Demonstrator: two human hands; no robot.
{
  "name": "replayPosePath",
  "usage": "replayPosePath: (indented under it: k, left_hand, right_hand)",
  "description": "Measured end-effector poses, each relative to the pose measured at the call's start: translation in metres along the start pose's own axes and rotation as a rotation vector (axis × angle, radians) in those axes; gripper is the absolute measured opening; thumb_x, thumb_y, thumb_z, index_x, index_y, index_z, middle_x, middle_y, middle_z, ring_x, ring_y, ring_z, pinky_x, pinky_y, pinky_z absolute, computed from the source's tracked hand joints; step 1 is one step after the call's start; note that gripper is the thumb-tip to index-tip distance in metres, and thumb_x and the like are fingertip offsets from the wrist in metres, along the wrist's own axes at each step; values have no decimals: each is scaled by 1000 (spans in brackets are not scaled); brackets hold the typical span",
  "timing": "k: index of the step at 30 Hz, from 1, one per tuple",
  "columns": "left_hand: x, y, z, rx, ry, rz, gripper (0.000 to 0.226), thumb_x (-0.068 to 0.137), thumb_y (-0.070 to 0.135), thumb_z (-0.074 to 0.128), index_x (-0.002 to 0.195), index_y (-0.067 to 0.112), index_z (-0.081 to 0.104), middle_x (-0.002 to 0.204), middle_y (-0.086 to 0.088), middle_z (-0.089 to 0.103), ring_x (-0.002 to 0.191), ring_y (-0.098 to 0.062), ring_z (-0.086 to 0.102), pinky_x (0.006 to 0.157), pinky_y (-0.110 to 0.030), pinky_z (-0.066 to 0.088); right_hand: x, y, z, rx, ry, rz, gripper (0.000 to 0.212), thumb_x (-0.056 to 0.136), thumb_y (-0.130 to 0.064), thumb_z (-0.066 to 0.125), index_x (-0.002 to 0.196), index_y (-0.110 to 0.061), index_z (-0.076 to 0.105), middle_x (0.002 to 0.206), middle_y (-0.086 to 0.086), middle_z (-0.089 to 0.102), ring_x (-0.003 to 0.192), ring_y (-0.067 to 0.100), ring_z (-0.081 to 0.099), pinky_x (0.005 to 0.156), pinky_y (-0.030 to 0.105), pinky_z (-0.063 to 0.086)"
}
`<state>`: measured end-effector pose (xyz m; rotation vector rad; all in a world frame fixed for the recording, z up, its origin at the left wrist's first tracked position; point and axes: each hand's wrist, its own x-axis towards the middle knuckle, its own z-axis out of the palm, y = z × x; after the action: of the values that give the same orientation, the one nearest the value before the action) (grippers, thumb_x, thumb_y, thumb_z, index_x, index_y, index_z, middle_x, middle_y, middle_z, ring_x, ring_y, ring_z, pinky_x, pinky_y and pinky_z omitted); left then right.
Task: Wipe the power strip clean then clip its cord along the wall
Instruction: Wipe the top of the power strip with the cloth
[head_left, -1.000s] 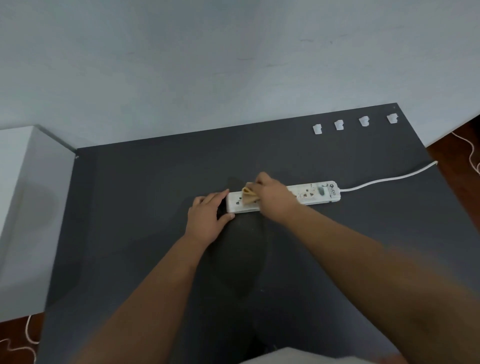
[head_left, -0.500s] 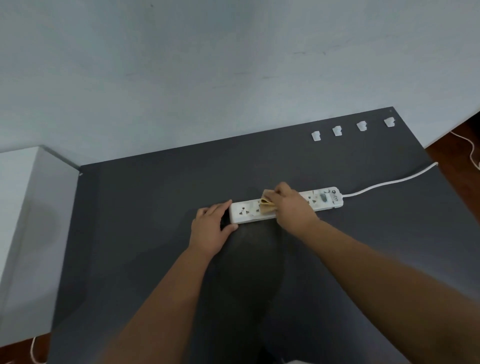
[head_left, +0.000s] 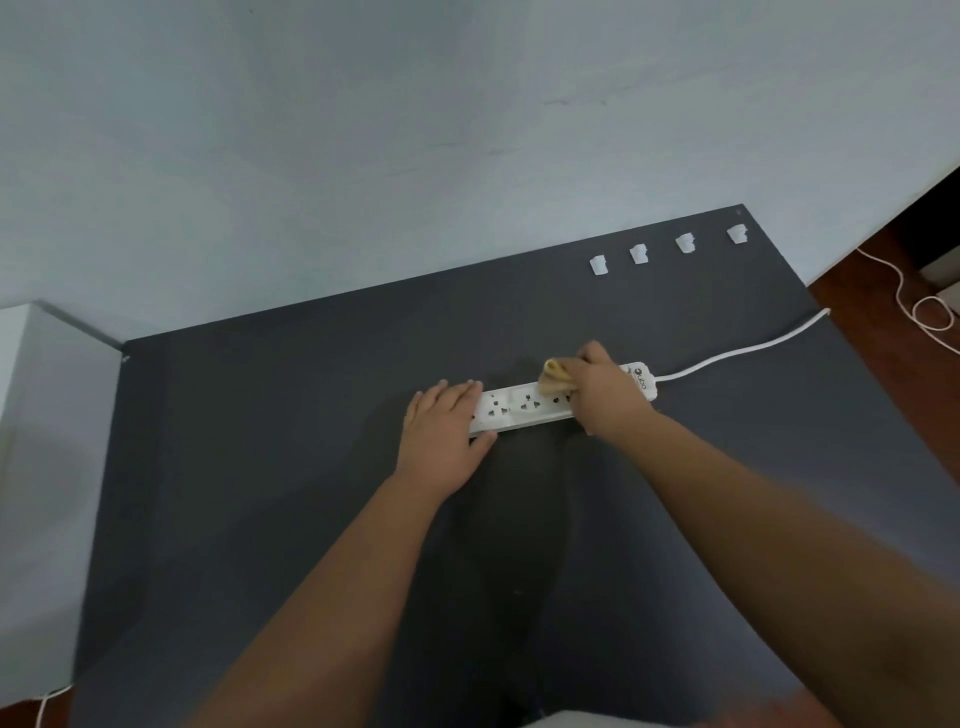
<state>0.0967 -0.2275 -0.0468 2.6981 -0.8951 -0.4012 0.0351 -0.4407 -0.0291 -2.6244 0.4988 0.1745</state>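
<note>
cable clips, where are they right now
Head view: four white cable clips sit in a row at the dark table's far right edge by the wall, beyond the power strip.

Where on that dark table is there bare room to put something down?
The table is bare left of the left hand, up to the wall. It is also bare between the strip and the four clips. Crowded: the middle, where the right hand rubs a cloth, and the cord.

Plain room, likely home: painted wall (head_left: 415, 130), dark desk (head_left: 260, 467), wooden floor (head_left: 857, 280).
</note>
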Motion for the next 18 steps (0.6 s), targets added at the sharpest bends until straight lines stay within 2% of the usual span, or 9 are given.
replayPosePath:
  k: [2,4,8,9,12,13,15,18]
  left_hand:
    - [8,11,3,18,-34,65,61,94,41,49,149,25,26,155,6,32,146,-20,19,120,-42,6]
    - [14,15,5,7,-56,84,58,95,35,50,147,25,29,154,6,33,145,-18,24,120,-42,6]
    - [16,11,9,-80,-63,65,56,94,31,55,145,24,34,153,5,36,141,-16,32,119,-39,11]
    - [16,11,10,-114,-60,54,56,93,30,55,145,24,35,153,5,36,141,-16,31,119,-38,12]
    - [14,12,13,-191,-45,27,57,93,26,57,145,24,36,153,5,35,143,-17,27,119,-36,9]
    - [13,13,14,-206,-40,21,57,93,26,57,145,23,36,153,4,35,144,-17,26,119,-36,7]
    - [12,13,14,-224,-37,10,57,93,25,57,145,23,36,153,5,35,144,-18,25,119,-36,5]
    - [13,12,14,-222,-37,7,57,93,25,57,146,24,35,154,5,34,145,-17,24,119,-36,4]
  right_hand:
    - [-9,-3,15,-26,-27,-45,51,80,3,49,127,-18,52,122,11,43,100,32,54,85,36,48]
    - [-22,-6,22,13,-32,-119,53,80,3,47,128,-18,52,120,12,45,97,31,53,86,40,49]
    - [-48,1,12,35,-162,-300,56,78,6,45,125,-22,57,117,6,48,81,16,47,69,23,41]
    - [-48,7,5,71,-126,-271,57,77,6,46,124,-23,58,118,5,49,80,17,48,68,23,41]
    - [-31,26,-9,130,147,-72,57,76,8,46,124,-20,58,118,8,49,90,25,55,76,31,49]
    - [-24,31,-9,115,189,-4,56,77,8,46,124,-18,58,118,9,49,92,27,55,78,33,50]
    - [-17,31,-4,59,149,60,54,77,8,46,124,-17,57,119,11,47,95,32,55,80,38,52]
    - [-28,21,12,21,46,-27,55,77,5,44,127,-17,53,118,12,47,97,33,54,80,37,50]
